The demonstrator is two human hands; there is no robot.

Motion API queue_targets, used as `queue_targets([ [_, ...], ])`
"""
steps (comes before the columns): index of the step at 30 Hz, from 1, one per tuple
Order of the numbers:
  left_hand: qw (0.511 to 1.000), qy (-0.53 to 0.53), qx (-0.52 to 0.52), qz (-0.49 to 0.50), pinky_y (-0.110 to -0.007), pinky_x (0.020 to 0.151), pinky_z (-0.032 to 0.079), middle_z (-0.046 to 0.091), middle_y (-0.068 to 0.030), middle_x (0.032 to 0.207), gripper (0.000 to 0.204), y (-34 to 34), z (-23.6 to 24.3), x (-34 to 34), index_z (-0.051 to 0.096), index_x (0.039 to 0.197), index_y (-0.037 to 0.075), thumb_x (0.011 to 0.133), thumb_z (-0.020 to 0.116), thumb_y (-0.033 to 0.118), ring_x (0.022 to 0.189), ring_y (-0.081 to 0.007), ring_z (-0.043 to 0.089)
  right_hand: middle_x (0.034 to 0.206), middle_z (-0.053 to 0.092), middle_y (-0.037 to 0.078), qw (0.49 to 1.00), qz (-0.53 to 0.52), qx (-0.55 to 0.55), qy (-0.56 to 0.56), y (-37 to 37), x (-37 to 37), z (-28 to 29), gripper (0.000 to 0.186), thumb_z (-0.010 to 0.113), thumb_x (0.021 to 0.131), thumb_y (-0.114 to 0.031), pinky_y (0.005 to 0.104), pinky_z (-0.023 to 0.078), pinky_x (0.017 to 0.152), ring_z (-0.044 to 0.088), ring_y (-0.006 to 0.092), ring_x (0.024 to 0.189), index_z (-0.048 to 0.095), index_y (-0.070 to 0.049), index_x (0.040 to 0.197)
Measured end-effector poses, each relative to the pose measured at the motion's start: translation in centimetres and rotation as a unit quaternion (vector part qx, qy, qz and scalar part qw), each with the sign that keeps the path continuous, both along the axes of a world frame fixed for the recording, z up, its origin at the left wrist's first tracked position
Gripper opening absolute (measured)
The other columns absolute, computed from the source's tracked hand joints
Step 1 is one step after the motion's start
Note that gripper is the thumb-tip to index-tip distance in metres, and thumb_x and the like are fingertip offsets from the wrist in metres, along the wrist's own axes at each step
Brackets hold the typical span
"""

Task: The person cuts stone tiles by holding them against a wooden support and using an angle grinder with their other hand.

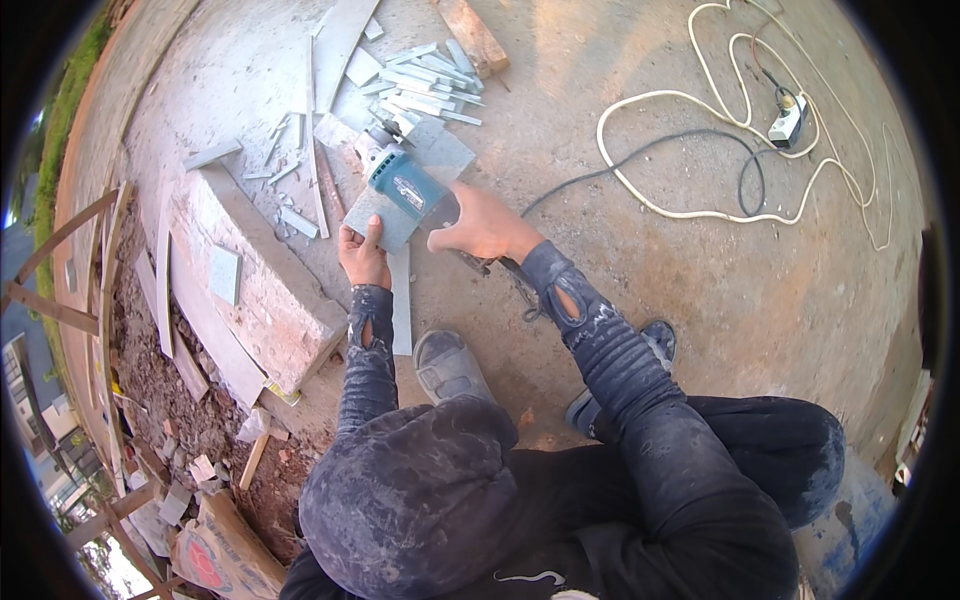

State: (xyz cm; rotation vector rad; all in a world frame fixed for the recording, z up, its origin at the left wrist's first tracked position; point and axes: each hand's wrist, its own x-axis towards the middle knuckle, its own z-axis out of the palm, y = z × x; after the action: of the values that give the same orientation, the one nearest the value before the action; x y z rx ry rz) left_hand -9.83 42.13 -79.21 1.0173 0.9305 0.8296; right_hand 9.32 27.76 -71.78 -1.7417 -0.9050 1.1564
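Grasping the teal angle grinder (405, 188) by its rear body with the right hand (487, 222), wrapped firmly round; pinching a grey-green tile (388, 230) between thumb and fingers of the left hand (366, 252), with the tile partly under the grinder and showing on its near side. Cannot tell whether the grinder's front end touches the tile. Looks well under way with cutting into narrow pieces, judging by the heap of strips (420, 85) just beyond the grinder and the loose slivers (297, 220) to its left. Seems to have the held tile yet to finish, and perhaps the long tile pieces (340, 50) farther beyond the grinder; cannot tell which count as offcuts. Has a pale concrete block (260, 300) to the left of the grinder, with a small tile piece (225, 275) on top. Has a dark cable (640, 148) to the right of the grinder, crossing a looped white cord (603, 130) on the way toward a power strip (787, 122): could snag if pulled. Has a long tile strip (402, 300) on the near side of the grinder, close beside a grey sandal (452, 365), probably leaving little foot room there. Has a brownish block (470, 38) well beyond the grinder, apparently out of the way.
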Motion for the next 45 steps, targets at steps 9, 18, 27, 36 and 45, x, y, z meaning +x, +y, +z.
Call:
queue_targets([
  [9, 1.000, 0.000, -0.012, -0.003, -0.031, 0.082, 0.054, 0.067, -0.0099, 0.109, 0.029, 0.3, -0.4, 0.0, 0.053, 0.117, 0.001, 0.092, 0.067, 0.005, 0.096, -0.0170, 0.066, 0.100, 0.067, 0.024, 1.000, 0.000, -0.005, -0.002, 0.1, -0.1, -1.1, 0.068, 0.074, 0.059, -0.038, 0.0400, 0.051, 0.081, 0.065, 0.0367, 0.091, 0.060, 0.003, 0.111],
  [18, 1.000, -0.001, -0.019, -0.007, -0.033, 0.082, 0.056, 0.066, -0.0107, 0.111, 0.029, 0.5, -0.5, 0.0, 0.053, 0.117, 0.002, 0.092, 0.067, 0.005, 0.097, -0.0189, 0.066, 0.096, 0.068, 0.024, 1.000, -0.014, 0.013, 0.005, -0.2, -0.1, -1.3, 0.067, 0.075, 0.058, -0.038, 0.0404, 0.052, 0.079, 0.067, 0.0376, 0.089, 0.061, 0.004, 0.109],
  [27, 1.000, 0.004, -0.027, -0.012, -0.035, 0.084, 0.056, 0.066, -0.0115, 0.112, 0.027, 0.9, -0.8, -0.3, 0.052, 0.116, 0.002, 0.093, 0.066, 0.005, 0.099, -0.0203, 0.066, 0.096, 0.067, 0.018, 1.000, 0.005, -0.008, 0.022, -0.3, 0.1, -1.3, 0.065, 0.073, 0.062, -0.034, 0.0365, 0.050, 0.079, 0.065, 0.0288, 0.085, 0.059, 0.003, 0.114],
  [36, 0.999, 0.003, -0.038, -0.010, -0.035, 0.086, 0.055, 0.065, -0.0123, 0.113, 0.027, 1.1, -0.9, -0.3, 0.052, 0.116, 0.001, 0.093, 0.065, 0.004, 0.100, -0.0208, 0.066, 0.095, 0.068, 0.022, 1.000, 0.005, -0.006, 0.022, -0.5, 0.1, -1.1, 0.065, 0.074, 0.060, -0.035, 0.0385, 0.052, 0.078, 0.066, 0.0340, 0.087, 0.059, 0.004, 0.110],
  [45, 0.999, 0.001, -0.051, -0.009, -0.035, 0.086, 0.055, 0.065, -0.0125, 0.113, 0.027, 1.2, -1.2, -0.3, 0.053, 0.116, 0.001, 0.092, 0.065, 0.003, 0.100, -0.0211, 0.066, 0.095, 0.067, 0.018, 1.000, 0.005, -0.015, 0.012, -0.6, 0.1, -1.4, 0.060, 0.074, 0.061, -0.036, 0.0365, 0.050, 0.079, 0.065, 0.0299, 0.087, 0.061, 0.002, 0.105],
])
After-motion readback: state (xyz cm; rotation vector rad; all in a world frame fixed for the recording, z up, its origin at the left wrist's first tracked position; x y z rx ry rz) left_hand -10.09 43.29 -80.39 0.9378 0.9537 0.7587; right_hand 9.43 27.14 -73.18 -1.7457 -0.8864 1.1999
